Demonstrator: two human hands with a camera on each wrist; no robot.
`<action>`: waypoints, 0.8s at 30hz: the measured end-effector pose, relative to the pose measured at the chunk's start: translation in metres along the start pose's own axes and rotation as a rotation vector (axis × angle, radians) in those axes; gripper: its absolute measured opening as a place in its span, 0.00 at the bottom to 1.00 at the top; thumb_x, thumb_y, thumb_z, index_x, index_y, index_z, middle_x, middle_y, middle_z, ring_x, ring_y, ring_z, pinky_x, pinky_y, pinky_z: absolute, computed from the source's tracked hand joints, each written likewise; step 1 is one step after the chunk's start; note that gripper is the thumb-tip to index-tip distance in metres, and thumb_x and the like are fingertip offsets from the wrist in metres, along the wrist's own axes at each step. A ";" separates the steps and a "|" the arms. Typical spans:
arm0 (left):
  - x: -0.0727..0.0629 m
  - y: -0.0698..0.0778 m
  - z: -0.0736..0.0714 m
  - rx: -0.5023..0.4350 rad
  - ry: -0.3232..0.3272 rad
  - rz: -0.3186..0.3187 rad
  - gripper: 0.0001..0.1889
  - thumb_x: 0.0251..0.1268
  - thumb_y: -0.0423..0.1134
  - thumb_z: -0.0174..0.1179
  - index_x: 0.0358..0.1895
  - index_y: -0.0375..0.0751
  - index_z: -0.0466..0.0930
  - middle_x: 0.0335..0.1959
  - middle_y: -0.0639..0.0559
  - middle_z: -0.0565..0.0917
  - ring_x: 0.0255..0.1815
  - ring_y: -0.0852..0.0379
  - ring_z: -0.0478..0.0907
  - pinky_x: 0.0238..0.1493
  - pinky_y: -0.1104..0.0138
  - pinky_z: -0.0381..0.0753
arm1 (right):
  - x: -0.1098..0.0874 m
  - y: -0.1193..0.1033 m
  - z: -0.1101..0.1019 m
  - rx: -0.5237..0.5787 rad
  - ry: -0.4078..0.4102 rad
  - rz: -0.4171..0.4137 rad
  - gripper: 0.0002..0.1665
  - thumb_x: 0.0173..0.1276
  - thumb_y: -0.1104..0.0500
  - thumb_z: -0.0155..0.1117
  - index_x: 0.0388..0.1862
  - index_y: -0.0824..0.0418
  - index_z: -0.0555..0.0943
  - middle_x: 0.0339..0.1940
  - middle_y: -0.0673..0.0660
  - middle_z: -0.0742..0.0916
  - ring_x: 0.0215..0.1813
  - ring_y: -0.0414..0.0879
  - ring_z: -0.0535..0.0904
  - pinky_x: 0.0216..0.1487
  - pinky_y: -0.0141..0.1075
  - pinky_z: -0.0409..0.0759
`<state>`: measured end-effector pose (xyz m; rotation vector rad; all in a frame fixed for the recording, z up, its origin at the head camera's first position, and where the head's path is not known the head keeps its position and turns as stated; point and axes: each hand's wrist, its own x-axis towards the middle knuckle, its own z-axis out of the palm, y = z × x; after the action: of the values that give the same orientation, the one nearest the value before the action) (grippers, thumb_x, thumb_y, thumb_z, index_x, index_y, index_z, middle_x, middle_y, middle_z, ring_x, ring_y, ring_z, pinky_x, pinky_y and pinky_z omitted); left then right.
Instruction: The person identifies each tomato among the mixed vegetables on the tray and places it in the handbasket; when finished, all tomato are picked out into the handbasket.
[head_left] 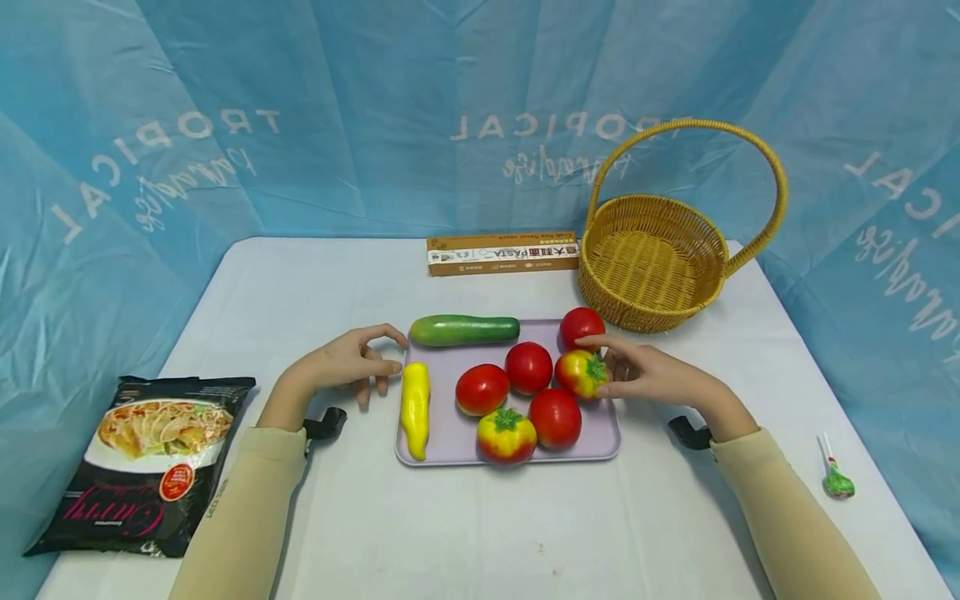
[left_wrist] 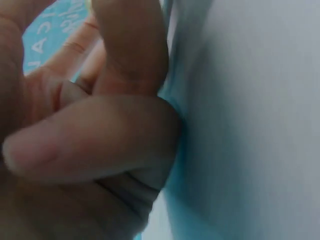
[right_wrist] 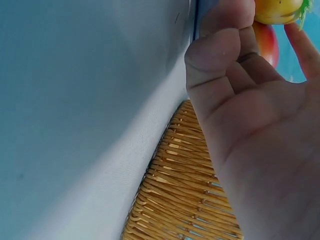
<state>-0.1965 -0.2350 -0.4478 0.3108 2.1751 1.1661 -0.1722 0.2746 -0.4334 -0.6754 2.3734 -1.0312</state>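
Observation:
My right hand (head_left: 648, 372) is at the right side of a lilac tray (head_left: 442, 450). Its thumb and fingers hold a yellow-red tomato (head_left: 579, 373) with a green leafy top, which also shows at the top of the right wrist view. Just behind it sits a red tomato (head_left: 582, 327). Loosely bent and holding nothing, my left hand (head_left: 345, 362) hovers by the tray's left edge, close to a yellow pepper-like vegetable (head_left: 416, 410). A green cucumber-like vegetable (head_left: 465, 331) lies along the far edge. Several red tomatoes (head_left: 555, 418) and another yellow-red tomato (head_left: 507, 435) share the tray.
A wicker basket (head_left: 592, 287) with a tall handle stands behind the tray at right. Left of it lies a pasta box (head_left: 502, 253). A black noodle packet (head_left: 142, 467) is at far left, and a green-wrapped lollipop (head_left: 837, 483) at far right.

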 end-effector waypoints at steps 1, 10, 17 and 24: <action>0.000 0.000 0.001 -0.009 -0.004 0.003 0.23 0.75 0.47 0.65 0.68 0.50 0.71 0.28 0.42 0.88 0.17 0.44 0.84 0.23 0.66 0.77 | 0.000 -0.001 0.000 -0.005 -0.001 0.001 0.47 0.67 0.49 0.78 0.81 0.41 0.66 0.46 0.53 0.83 0.47 0.52 0.81 0.47 0.36 0.84; 0.002 0.000 0.003 -0.030 -0.013 -0.004 0.24 0.75 0.46 0.65 0.68 0.49 0.68 0.33 0.42 0.91 0.21 0.41 0.88 0.17 0.69 0.67 | 0.002 -0.002 0.001 -0.039 0.016 -0.013 0.44 0.66 0.49 0.79 0.78 0.41 0.70 0.44 0.52 0.83 0.45 0.51 0.80 0.45 0.35 0.84; 0.003 0.001 0.007 -0.065 -0.037 -0.007 0.24 0.76 0.40 0.64 0.68 0.49 0.67 0.32 0.42 0.90 0.19 0.43 0.88 0.17 0.71 0.67 | 0.002 -0.002 0.002 -0.039 0.023 -0.020 0.41 0.67 0.50 0.79 0.76 0.42 0.72 0.44 0.52 0.83 0.44 0.50 0.80 0.46 0.35 0.84; 0.004 0.000 0.008 -0.100 -0.046 0.000 0.24 0.76 0.37 0.63 0.69 0.46 0.66 0.31 0.42 0.90 0.18 0.44 0.86 0.26 0.64 0.85 | 0.002 -0.002 0.002 -0.041 0.030 -0.019 0.41 0.66 0.51 0.79 0.76 0.42 0.73 0.45 0.52 0.83 0.45 0.50 0.80 0.46 0.35 0.84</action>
<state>-0.1948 -0.2277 -0.4527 0.2918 2.0692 1.2511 -0.1715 0.2710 -0.4335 -0.7035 2.4242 -1.0095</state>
